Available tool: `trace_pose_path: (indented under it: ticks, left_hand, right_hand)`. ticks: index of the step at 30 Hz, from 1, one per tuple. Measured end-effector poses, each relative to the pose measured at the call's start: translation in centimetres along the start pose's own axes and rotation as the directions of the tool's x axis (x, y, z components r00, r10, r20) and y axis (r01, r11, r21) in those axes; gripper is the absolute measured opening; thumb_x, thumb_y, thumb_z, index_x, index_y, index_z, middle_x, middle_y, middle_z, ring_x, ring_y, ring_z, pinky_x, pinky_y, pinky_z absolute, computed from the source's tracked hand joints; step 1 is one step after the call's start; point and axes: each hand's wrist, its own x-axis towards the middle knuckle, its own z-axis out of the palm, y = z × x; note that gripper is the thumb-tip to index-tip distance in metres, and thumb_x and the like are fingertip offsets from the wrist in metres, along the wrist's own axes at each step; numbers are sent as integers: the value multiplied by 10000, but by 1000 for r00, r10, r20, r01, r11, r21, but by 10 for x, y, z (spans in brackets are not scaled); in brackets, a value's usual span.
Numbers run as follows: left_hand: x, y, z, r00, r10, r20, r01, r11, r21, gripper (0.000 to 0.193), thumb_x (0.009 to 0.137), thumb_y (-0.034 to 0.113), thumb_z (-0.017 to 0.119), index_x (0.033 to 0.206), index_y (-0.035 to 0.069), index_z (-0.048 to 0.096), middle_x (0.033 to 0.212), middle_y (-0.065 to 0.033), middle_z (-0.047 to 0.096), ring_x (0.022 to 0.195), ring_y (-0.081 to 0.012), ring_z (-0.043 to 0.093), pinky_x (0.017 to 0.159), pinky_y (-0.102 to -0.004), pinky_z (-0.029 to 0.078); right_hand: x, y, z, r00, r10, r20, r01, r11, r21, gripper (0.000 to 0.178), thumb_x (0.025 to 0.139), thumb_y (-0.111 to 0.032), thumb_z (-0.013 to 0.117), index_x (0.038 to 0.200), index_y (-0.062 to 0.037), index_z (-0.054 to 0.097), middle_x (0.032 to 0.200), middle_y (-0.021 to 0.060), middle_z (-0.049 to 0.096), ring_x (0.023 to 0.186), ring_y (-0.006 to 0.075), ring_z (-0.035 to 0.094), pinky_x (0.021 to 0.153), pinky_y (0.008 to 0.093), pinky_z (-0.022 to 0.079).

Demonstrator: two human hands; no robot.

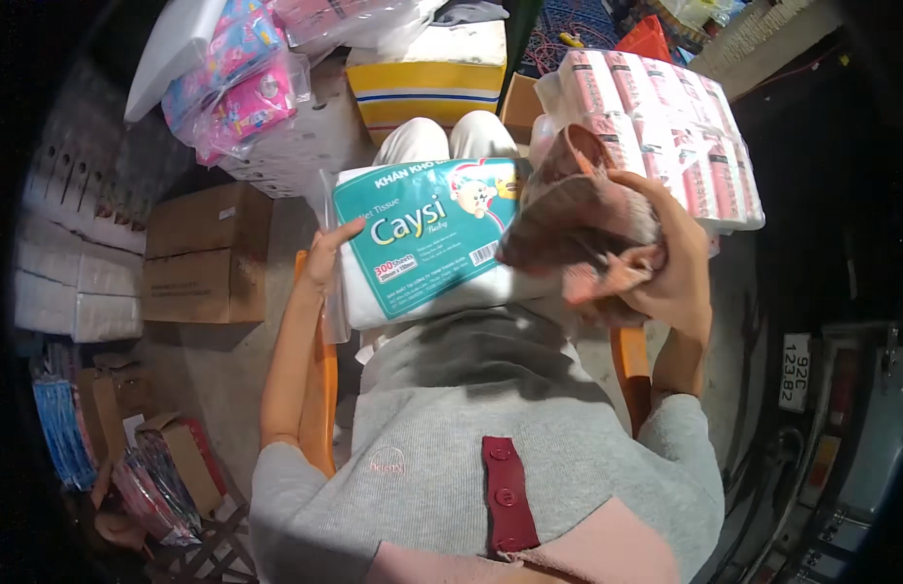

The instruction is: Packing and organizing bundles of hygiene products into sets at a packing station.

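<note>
A white soft pack of dry tissues (368,282) with a teal printed label and a cartoon animal lies across my lap, in a clear plastic bag. My left hand (327,255) grips the pack's left edge, thumb on top and fingers underneath. My right hand (680,263) is closed round a crumpled brown and pink cloth (588,209), held over the right end of the pack and hiding part of it. The cloth is slightly blurred.
Plastic-wrapped pink and white packs (665,136) are stacked ahead right. A yellow and white box (427,83) stands beyond my knees. Pink and blue packages (252,88) pile ahead left, near a cardboard box (208,253). Orange chair arms (325,389) flank me; a vehicle (811,467) stands right.
</note>
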Motion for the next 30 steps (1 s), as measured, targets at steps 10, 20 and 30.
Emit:
trace_pose_path:
  ticks: [10, 20, 30]
  left_hand:
    - [8, -9, -4, 991, -137, 4, 137, 989, 49, 442, 699, 240, 572, 1032, -46, 531, 943, -127, 590, 847, -200, 583, 778, -284, 459]
    - [8, -2, -1, 989, -133, -66, 141, 981, 132, 433, 697, 241, 583, 1029, -33, 535, 950, -114, 584, 835, -187, 567, 784, -269, 440]
    - [8, -4, -3, 986, -164, -41, 168, 981, 96, 421, 717, 232, 583, 1031, -43, 525, 946, -113, 573, 850, -180, 558, 796, -265, 429]
  right_hand:
    - [-29, 44, 161, 974, -208, 87, 219, 782, -584, 598, 661, -586, 618, 1116, -203, 552, 1330, 251, 303, 1174, 492, 296, 788, 545, 377]
    - [31, 76, 165, 997, -74, 9, 68, 856, -513, 405, 650, -299, 666, 1027, -194, 562, 1188, 105, 458, 970, 377, 461, 688, 417, 486]
    - [47, 94, 174, 995, -103, -11, 82, 847, -525, 465, 780, -386, 513, 1184, -157, 517, 1284, 201, 344, 955, 440, 427, 690, 452, 482]
